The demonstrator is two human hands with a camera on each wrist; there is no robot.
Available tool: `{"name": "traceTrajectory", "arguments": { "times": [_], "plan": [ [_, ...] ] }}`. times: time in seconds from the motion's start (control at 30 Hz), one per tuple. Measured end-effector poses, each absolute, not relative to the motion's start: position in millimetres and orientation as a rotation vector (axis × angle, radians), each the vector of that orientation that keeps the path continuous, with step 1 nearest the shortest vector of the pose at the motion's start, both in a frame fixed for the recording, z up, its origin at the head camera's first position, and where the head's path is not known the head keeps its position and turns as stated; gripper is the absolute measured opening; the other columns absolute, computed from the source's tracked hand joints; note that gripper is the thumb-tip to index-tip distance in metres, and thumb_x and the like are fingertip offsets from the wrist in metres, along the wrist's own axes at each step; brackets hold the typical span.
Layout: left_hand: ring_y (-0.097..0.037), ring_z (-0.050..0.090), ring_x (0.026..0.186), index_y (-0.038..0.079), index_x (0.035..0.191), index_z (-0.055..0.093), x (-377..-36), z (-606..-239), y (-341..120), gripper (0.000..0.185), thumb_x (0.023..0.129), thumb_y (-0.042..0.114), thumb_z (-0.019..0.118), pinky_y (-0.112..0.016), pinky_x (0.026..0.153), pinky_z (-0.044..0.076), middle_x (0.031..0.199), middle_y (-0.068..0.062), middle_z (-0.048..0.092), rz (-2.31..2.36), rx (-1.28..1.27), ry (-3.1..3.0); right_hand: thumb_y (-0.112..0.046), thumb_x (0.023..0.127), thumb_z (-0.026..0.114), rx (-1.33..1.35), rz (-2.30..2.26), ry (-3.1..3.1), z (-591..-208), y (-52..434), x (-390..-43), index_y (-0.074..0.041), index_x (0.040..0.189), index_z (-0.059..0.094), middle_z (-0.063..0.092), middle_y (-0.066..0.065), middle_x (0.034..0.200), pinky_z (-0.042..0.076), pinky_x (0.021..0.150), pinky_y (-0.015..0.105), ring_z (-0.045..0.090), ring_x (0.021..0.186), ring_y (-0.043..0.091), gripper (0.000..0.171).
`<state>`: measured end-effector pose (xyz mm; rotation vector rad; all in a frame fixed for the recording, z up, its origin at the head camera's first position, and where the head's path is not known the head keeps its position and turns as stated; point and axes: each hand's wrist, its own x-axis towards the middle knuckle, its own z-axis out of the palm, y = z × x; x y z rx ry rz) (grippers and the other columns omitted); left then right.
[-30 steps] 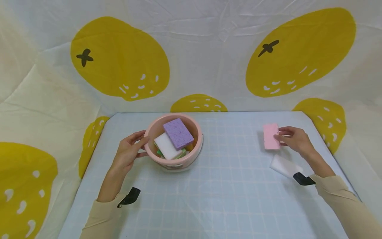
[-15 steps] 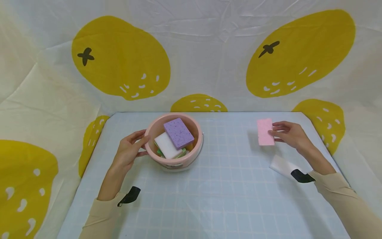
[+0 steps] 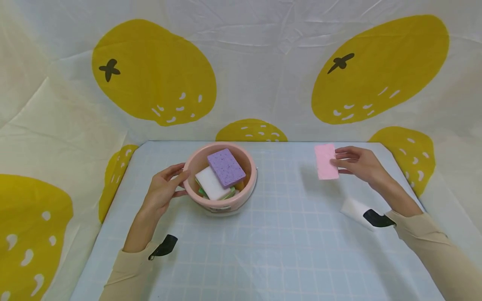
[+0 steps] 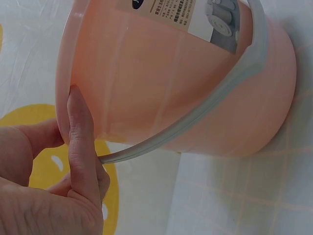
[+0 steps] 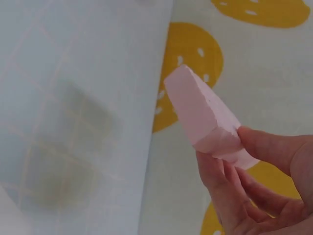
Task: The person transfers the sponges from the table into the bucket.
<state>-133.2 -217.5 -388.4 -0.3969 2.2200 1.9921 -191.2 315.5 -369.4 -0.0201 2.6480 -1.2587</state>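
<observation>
My right hand (image 3: 359, 164) pinches the pink sponge (image 3: 326, 161) above the table's (image 3: 286, 234) far right corner; my left hand (image 3: 162, 193), fingers relaxed, rests against the pink bucket (image 3: 222, 201).

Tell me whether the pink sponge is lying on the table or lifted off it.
Lifted: the right hand pinches the pink sponge above its shadow on the table.

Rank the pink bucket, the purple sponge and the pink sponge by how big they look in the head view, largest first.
1. Pink bucket, clearly the largest.
2. Purple sponge, lying in the bucket.
3. Pink sponge, held up by the right hand.
The two sponges look close in size, and they sit at different heights, so their order is unsure.
</observation>
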Motion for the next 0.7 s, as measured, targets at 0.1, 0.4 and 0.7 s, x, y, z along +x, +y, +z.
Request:
{"name": "traceTrajectory", "arguments": {
  "times": [0.1,0.4,0.7],
  "plan": [
    [-0.007,0.061,0.083,0.004,0.15,0.05,-133,-388,-217,0.057,0.101,0.027,0.068,-0.026,0.071,0.063,0.136,-0.012,0.05,1.996,-0.389,2.214,-0.036,0.099,0.07,-0.025,-1.283,2.633,-364,308,-192,0.005,0.146,0.047,0.057,0.029,0.138,0.061,0.08,0.022,0.066,0.093,-0.004,0.067],
    [-0.007,0.061,0.083,0.005,0.15,0.05,-133,-389,-218,0.057,0.101,0.027,0.068,-0.026,0.072,0.063,0.135,-0.012,0.05,1.992,-0.391,2.218,-0.035,0.098,0.072,-0.092,-1.318,2.617,-349,287,-191,0.003,0.145,0.05,0.06,0.027,0.134,0.061,0.079,0.023,0.066,0.092,0.0,0.064],
    [-0.007,0.061,0.082,0.005,0.149,0.051,-132,-388,-217,0.056,0.101,0.027,0.068,-0.026,0.072,0.063,0.137,-0.013,0.05,1.985,-0.397,2.228,-0.034,0.096,0.074,-0.154,-1.352,2.556,-335,262,-192,-0.002,0.145,0.051,0.061,0.022,0.134,0.062,0.082,0.026,0.069,0.097,0.008,0.063]
  ]
}}
